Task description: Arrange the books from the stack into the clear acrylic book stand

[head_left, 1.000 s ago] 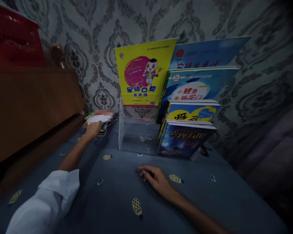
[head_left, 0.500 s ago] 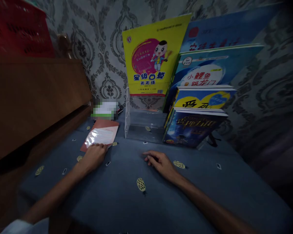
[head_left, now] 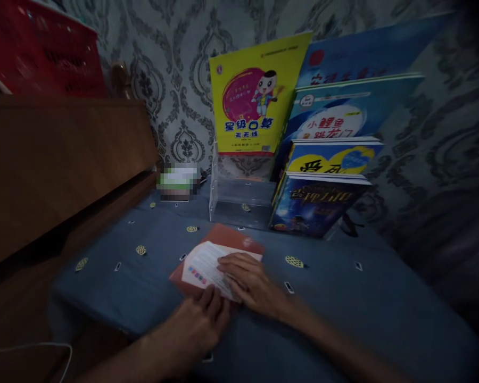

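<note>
A reddish booklet (head_left: pixel 235 236) with a white printed sheet (head_left: pixel 203 260) on its front lies tilted on the blue cloth. At its near edge is my left hand (head_left: pixel 201 324), fingers curled and closed on the booklet's edge. My right hand (head_left: pixel 253 282) rests flat over the right part of the white sheet, its fingers stretched out. Behind the booklet stands a clear stepped rack (head_left: pixel 239 213), with a yellow book (head_left: pixel 259 96) upright on its back left.
Several books fill the rack's right side, the dark blue one (head_left: pixel 315 207) at the front. Small items (head_left: pixel 178 181), partly pixelated, lie at the back left. A wooden cabinet (head_left: pixel 64 159) borders the left, with a red bag (head_left: pixel 59 58) on top.
The booklet has come from the back left to the front middle, along with my left hand. My right hand has come down onto it. The view has shifted slightly.
</note>
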A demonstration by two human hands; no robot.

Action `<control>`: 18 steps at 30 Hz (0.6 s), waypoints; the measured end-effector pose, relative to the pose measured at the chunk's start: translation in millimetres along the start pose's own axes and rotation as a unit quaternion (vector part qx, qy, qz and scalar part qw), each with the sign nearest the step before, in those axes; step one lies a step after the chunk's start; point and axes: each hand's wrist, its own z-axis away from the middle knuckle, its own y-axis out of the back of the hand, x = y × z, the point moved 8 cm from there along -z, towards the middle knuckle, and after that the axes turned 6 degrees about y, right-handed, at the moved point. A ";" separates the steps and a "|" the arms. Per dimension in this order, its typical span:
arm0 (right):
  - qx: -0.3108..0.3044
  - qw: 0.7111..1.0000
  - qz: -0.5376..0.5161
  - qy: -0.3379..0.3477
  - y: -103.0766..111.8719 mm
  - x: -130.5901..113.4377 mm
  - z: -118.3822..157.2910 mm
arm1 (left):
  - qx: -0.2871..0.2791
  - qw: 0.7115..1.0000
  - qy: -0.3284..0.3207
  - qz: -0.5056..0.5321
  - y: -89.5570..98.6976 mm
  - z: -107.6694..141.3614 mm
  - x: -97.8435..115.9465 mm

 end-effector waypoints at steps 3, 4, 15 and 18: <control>-0.067 0.998 -0.005 -0.006 -13.9 -13.3 -0.8 | 0.025 0.992 -0.079 0.097 20.8 1.5 -5.4; -0.081 0.996 -0.009 -0.018 -17.8 -13.1 -0.4 | 0.025 0.987 -0.093 0.126 26.1 2.1 -11.6; -0.134 0.973 0.114 -0.151 -18.9 68.0 18.3 | 0.000 0.976 -0.046 0.214 5.8 8.6 -47.2; -0.118 0.960 0.163 -0.195 2.1 92.0 31.2 | 0.005 0.974 -0.053 0.220 8.7 8.9 -45.4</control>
